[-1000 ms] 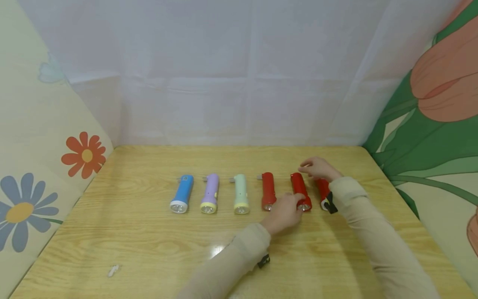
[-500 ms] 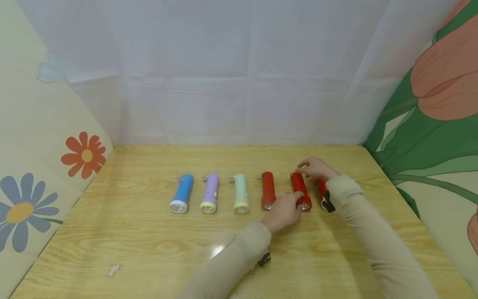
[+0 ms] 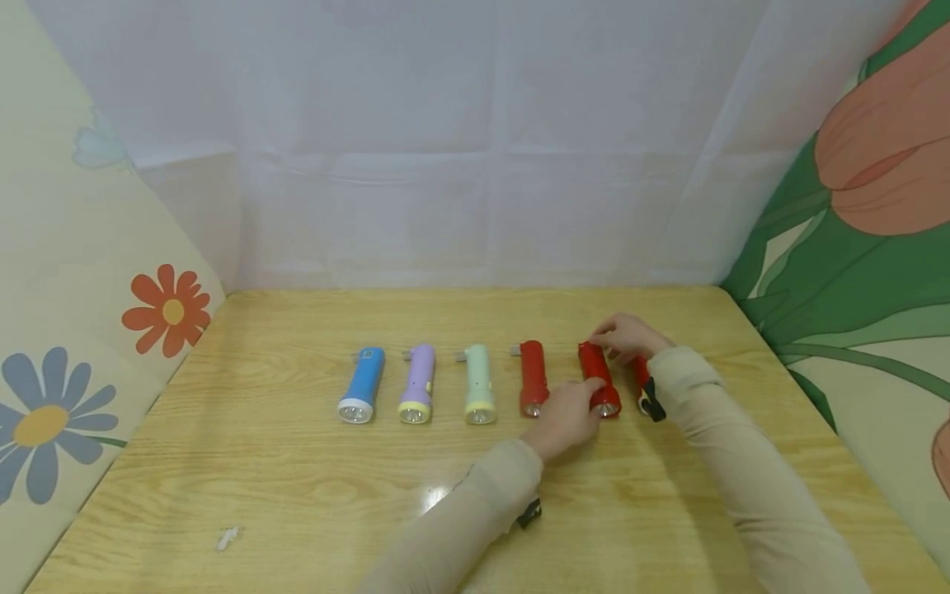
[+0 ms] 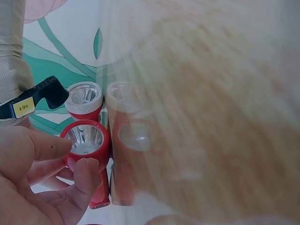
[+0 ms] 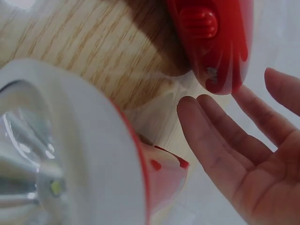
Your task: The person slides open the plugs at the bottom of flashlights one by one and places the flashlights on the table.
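Note:
In the head view, my left hand (image 3: 567, 419) holds the lamp end of a red flashlight (image 3: 596, 370) lying on the table. The left wrist view shows thumb and fingers curled at the red rim (image 4: 107, 149) of that lamp. My right hand (image 3: 632, 336) is over the flashlight's tail end. In the right wrist view, its fingers (image 5: 201, 136) are loosely extended, one fingertip right at the tail (image 5: 220, 79). A red flashlight with a white rim (image 5: 89, 140) is close beside the right hand, partly hidden by the wrist in the head view.
Left of the hands, a row holds another red flashlight (image 3: 533, 375), a mint green one (image 3: 478, 381), a purple one (image 3: 420, 375) and a blue one (image 3: 366, 375). Metal prongs stick out near several tails. A white cloth (image 3: 371, 223) hangs behind the wooden table (image 3: 297, 495).
My right hand has shifted slightly left and closer to the held flashlight's tail. The left hand has stayed at the lamp end, and the other flashlights have not moved.

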Demonstrator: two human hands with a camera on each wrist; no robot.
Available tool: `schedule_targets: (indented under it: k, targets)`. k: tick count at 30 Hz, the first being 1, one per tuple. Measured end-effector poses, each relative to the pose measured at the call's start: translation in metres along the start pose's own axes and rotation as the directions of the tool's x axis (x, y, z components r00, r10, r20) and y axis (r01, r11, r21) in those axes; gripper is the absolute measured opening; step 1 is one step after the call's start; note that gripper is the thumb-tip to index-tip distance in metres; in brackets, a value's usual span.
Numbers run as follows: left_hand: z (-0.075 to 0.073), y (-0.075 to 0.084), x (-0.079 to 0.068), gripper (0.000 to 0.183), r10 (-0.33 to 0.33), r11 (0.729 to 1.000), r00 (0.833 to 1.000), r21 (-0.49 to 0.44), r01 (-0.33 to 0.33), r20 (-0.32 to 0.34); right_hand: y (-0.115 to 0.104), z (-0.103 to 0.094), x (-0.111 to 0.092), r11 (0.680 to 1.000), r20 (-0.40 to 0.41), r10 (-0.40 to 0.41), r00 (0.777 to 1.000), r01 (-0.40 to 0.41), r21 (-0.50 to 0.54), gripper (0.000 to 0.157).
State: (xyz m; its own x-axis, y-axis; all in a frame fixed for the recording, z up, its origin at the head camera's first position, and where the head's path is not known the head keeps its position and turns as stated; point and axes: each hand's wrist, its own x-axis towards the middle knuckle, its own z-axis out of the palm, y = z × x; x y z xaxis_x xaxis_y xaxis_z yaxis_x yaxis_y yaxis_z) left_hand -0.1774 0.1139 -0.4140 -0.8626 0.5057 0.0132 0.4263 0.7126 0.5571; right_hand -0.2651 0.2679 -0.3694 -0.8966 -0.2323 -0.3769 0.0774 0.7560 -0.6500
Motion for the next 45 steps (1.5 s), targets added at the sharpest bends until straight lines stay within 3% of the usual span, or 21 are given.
schedule_targets:
  k: [8,15,25,34,45]
  targets:
    - [-0.001,0.001,0.003,0.040,-0.033,0.999,0.999,0.009,0.033,0.009,-0.001,0.001,0.001,1.000,0.022,-0.010,1.000,0.009,0.027,0.033]
    - [-0.002,0.002,0.003,0.041,-0.017,0.999,1.000,0.039,0.017,-0.002,0.001,0.006,0.006,1.000,0.021,-0.010,1.000,0.010,0.023,0.030]
    - [-0.001,0.001,0.003,0.044,-0.004,0.998,1.000,0.068,0.005,-0.017,0.004,0.011,0.011,0.991,-0.071,-0.113,0.991,0.107,-0.086,0.023]
    - [-0.002,0.003,0.002,0.042,-0.017,0.997,1.000,0.069,0.017,-0.010,0.001,0.010,0.008,0.989,-0.125,-0.106,0.986,0.091,-0.118,0.023]
    - [-0.001,0.005,0.003,0.037,-0.039,0.999,0.999,0.037,0.039,-0.014,0.000,0.007,0.005,0.997,-0.163,-0.074,0.984,0.072,-0.015,0.024]
